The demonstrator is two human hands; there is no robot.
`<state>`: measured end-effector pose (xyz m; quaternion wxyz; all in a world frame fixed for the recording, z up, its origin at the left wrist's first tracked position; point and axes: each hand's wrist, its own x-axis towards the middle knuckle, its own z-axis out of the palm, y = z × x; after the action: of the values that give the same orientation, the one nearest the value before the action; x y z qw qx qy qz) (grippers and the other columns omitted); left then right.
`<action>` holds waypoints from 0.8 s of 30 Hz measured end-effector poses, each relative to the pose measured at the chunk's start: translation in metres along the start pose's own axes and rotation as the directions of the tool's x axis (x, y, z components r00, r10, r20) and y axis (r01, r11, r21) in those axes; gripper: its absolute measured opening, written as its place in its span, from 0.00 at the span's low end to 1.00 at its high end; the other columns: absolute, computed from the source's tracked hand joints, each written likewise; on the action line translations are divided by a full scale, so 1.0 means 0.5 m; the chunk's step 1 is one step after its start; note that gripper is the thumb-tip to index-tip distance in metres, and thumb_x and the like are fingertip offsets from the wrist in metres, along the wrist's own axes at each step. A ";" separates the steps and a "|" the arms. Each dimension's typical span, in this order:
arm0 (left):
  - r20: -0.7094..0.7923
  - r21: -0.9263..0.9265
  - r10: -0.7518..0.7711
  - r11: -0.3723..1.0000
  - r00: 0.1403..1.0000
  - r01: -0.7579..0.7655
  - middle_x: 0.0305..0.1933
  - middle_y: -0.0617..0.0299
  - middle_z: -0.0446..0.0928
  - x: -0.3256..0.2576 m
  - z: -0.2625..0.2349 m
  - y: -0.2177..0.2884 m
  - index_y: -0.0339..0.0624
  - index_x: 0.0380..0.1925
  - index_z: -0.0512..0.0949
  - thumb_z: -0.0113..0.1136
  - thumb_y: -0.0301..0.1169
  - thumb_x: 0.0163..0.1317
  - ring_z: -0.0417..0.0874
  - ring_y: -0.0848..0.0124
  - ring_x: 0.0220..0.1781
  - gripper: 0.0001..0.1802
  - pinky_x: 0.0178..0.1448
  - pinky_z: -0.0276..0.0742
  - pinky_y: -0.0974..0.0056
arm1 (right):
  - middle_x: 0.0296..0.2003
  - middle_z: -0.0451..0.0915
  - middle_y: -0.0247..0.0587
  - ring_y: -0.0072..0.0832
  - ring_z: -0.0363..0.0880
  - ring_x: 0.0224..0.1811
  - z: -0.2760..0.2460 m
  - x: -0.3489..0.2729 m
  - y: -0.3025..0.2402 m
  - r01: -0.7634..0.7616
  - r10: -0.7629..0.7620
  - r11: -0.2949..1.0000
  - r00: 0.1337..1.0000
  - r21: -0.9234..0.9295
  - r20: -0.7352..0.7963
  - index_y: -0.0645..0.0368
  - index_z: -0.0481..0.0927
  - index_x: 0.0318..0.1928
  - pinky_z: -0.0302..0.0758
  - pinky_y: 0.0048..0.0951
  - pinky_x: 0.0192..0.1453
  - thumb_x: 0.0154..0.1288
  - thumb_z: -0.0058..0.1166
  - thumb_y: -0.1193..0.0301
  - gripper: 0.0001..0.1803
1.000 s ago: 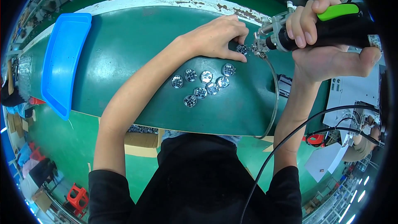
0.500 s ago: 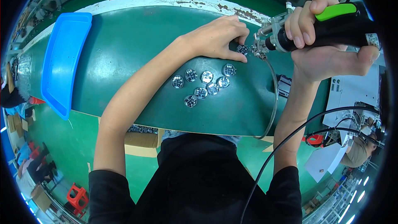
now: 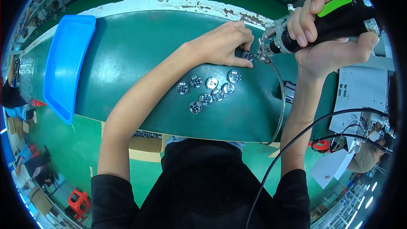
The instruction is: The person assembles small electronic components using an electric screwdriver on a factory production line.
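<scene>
My left hand (image 3: 224, 44) is closed round a small round circuit-board part (image 3: 247, 55), with the thumb and fingertips at its sides. My right hand (image 3: 322, 42) grips a black electric screwdriver (image 3: 341, 21) with a green lever, held nearly level. Its metal nose (image 3: 264, 51) sits right beside the part at my left fingertips; whether they touch I cannot make out. Nearer me on the green table, several more round circuit-board parts (image 3: 212, 83) lie in a loose cluster.
A blue tray (image 3: 68, 70) stands at the table's left end. From the screwdriver's nose a clear hose (image 3: 283, 101) runs down over the front edge, and a black cable (image 3: 292, 142) crosses my right forearm. A white machine (image 3: 360, 97) stands at the right. Round parts lie beyond the white ledge (image 3: 169, 4).
The screwdriver's rear end has tipped upward and its body has shifted slightly left. My left hand keeps hold of the round part in nearly the same place. The whole view has shifted a little.
</scene>
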<state>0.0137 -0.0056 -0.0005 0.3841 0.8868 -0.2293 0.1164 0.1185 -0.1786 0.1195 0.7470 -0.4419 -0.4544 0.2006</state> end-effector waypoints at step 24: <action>-0.472 0.379 -0.326 0.764 0.819 0.522 0.39 0.53 0.85 0.118 -0.098 -0.164 0.39 0.46 0.86 0.75 0.48 0.56 0.86 0.55 0.45 0.27 0.51 0.82 0.53 | 0.16 0.67 0.31 0.20 0.66 0.16 0.040 -0.049 -0.162 -0.074 0.021 0.959 0.981 -0.274 -0.192 0.64 0.74 0.44 0.63 0.24 0.22 0.54 0.29 0.13 0.60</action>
<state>0.1041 0.0606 0.0040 0.1984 0.9433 0.0973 0.2477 0.0805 -0.2292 0.1795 0.7113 -0.5708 -0.3953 0.1097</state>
